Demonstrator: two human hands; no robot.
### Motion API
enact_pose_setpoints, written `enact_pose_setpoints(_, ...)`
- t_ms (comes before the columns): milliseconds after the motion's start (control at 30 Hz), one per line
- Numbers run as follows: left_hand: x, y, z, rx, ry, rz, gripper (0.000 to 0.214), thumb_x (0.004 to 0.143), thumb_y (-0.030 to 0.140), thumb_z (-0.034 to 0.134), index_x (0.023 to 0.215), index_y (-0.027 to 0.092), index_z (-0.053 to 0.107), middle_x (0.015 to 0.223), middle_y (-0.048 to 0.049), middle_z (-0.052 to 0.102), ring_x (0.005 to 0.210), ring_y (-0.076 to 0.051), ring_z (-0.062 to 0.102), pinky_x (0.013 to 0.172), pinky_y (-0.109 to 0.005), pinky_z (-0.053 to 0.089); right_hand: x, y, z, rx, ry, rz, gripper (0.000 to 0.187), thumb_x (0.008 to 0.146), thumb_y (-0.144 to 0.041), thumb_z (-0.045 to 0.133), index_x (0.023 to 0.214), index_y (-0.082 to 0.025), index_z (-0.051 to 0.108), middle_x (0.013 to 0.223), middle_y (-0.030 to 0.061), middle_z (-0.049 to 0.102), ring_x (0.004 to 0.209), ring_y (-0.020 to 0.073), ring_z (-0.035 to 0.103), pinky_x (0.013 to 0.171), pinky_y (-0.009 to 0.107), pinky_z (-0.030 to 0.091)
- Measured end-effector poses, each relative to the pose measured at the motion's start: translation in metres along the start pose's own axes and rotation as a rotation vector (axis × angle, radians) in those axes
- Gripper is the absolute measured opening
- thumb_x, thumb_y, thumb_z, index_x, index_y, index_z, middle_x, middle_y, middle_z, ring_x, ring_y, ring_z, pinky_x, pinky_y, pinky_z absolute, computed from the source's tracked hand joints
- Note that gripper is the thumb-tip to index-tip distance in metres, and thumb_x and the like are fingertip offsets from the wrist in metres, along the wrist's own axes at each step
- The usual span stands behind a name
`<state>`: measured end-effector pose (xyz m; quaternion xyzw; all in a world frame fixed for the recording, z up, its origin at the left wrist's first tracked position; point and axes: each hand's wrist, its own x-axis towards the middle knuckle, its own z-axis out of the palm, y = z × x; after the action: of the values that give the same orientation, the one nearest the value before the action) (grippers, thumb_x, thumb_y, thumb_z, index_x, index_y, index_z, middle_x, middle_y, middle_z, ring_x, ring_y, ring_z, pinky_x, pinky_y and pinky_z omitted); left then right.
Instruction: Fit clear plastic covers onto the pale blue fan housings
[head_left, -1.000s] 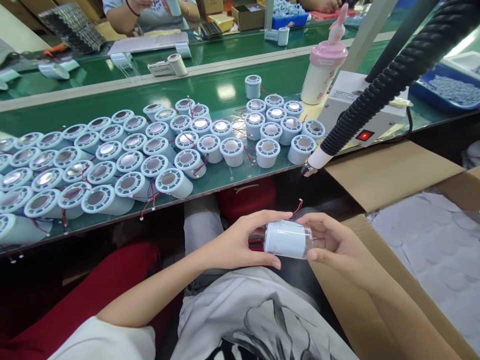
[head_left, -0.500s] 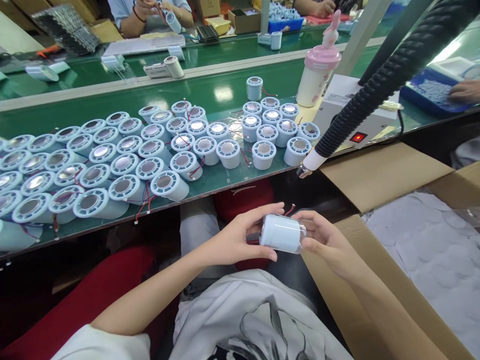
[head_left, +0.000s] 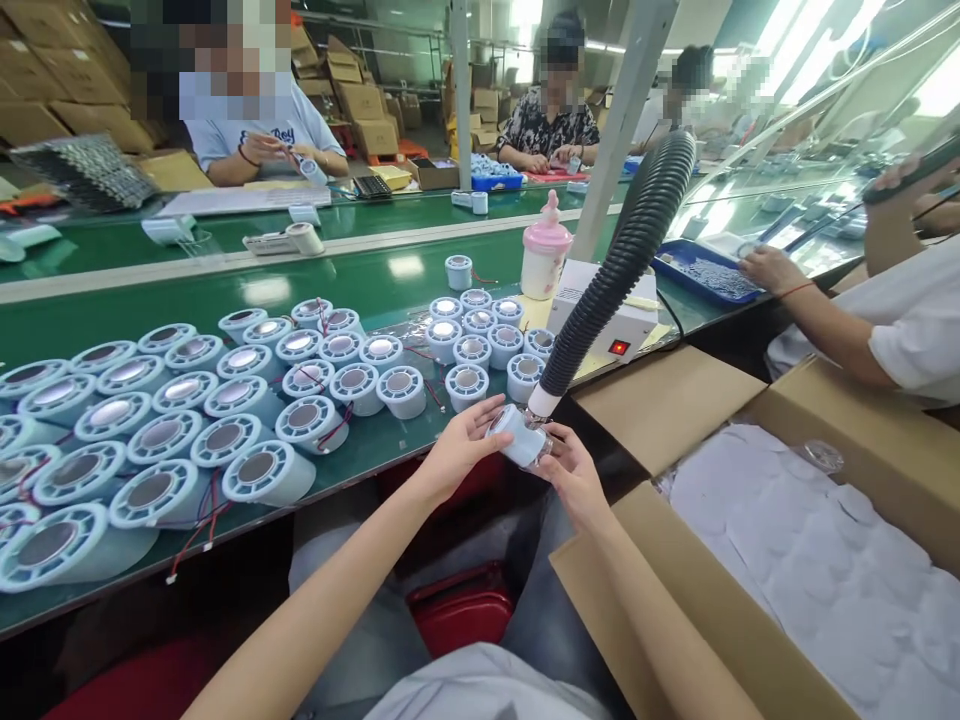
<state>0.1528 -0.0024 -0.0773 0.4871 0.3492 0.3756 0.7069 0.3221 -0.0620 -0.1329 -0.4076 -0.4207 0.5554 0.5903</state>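
Just in front of the green bench (head_left: pixel 360 268), below the mouth of a black ribbed hose (head_left: pixel 626 265), a light-blue cylinder (head_left: pixel 517 435) is held between two bare hands; it lies tilted, its flat round end toward the left, and clear plastic shows about its right-hand end. The left hand (head_left: pixel 461 448) holds the flat end, thumb on the near side and fingers along the far side; the right hand (head_left: pixel 576 475) grips the clear end with narrowed fingers, though some fingertips are hidden behind the plastic. The hose's white nozzle (head_left: pixel 544 402) points down at the cylinder, close above it; whether they touch I cannot tell.

Beyond the hands, rows of similar light-blue pieces (head_left: pixel 401 390) stand or lean on the bench, thin red and dark wires trailing among them; near the hose stand a white box (head_left: pixel 589 315) with a lit red switch (head_left: pixel 619 348) and a pink-lidded bottle (head_left: pixel 544 268); at right, an open carton (head_left: pixel 885 460) holds white rounded sheets (head_left: pixel 810 540).
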Motion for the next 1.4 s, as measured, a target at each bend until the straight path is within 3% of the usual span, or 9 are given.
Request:
enact_pose_setpoints(133,-0.02,0.001,-0.007,0.023,-0.043,-0.019,0.075,0.064,0.024,0.086,0.131,0.015,0.055,0.141,-0.0162,0.054,0.131,-0.03,0.05,0.111,-0.043,0.037,-0.011,-0.007,0.001,-0.057,-0.055,-0.012,0.054,0.072,-0.052,0.078,0.109,-0.024,0.051,0.11,0.01,0.067,0.101,0.0254,0.065,0.088,0.041,0.055)
enact_pose_setpoints(267,-0.059,0.002,-0.012,0.107,-0.177,-0.053,0.072,0.065,0.021,0.086,0.13,0.02,0.055,0.132,-0.0136,0.06,0.12,-0.027,0.058,0.098,-0.038,0.048,-0.041,-0.024,0.001,-0.146,-0.146,0.005,0.046,0.068,-0.035,0.085,0.105,-0.024,0.061,0.116,0.0079,0.066,0.106,0.0253,0.064,0.091,0.04,0.055)
enact_pose_setpoints(500,-0.117,0.014,0.0,0.361,-0.274,-0.008,0.072,0.065,0.022,0.086,0.13,0.025,0.056,0.137,-0.0107,0.055,0.125,-0.027,0.054,0.104,-0.04,0.045,-0.09,-0.067,0.008,-0.619,-0.306,-0.133,0.038,0.073,-0.032,0.082,0.106,-0.025,0.064,0.117,0.0081,0.069,0.107,0.0281,0.065,0.09,0.04,0.057)
enact_pose_setpoints(733,-0.148,0.015,0.0,0.351,-0.354,0.177,0.075,0.067,0.015,0.084,0.133,0.034,0.054,0.142,-0.0057,0.053,0.132,-0.026,0.049,0.108,-0.036,0.043,-0.117,-0.085,0.025,-0.437,-0.343,0.072,0.039,0.08,-0.028,0.077,0.114,-0.029,0.059,0.117,0.0035,0.064,0.1,0.0223,0.066,0.09,0.037,0.058)
enact_pose_setpoints(967,-0.177,0.02,-0.007,0.486,-0.373,0.321,0.077,0.066,0.024,0.085,0.136,0.03,0.053,0.14,-0.0093,0.055,0.129,-0.029,0.051,0.111,-0.043,0.039,-0.139,-0.089,0.048,-0.23,-0.37,0.268,0.039,0.082,-0.037,0.076,0.115,-0.031,0.058,0.105,0.002,0.065,0.095,0.0186,0.063,0.079,0.028,0.056)
enact_pose_setpoints(1233,-0.202,0.017,-0.02,0.479,-0.38,0.385,0.079,0.066,0.02,0.085,0.137,0.031,0.052,0.141,-0.0071,0.055,0.129,-0.026,0.052,0.111,-0.037,0.039,-0.154,-0.075,0.076,-0.069,-0.254,0.416,0.037,0.081,-0.048,0.073,0.107,-0.025,0.059,0.086,-0.0009,0.065,0.074,0.0127,0.064,0.062,0.02,0.056)
enact_pose_setpoints(1400,-0.216,0.014,-0.027,0.489,-0.338,0.358,0.076,0.068,0.023,0.084,0.137,0.029,0.052,0.14,-0.0088,0.055,0.129,-0.028,0.051,0.111,-0.041,0.039,-0.157,-0.067,0.086,-0.063,-0.236,0.524,0.042,0.081,-0.055,0.07,0.101,-0.021,0.057,0.076,-0.0012,0.066,0.06,0.0125,0.065,0.055,0.022,0.057)
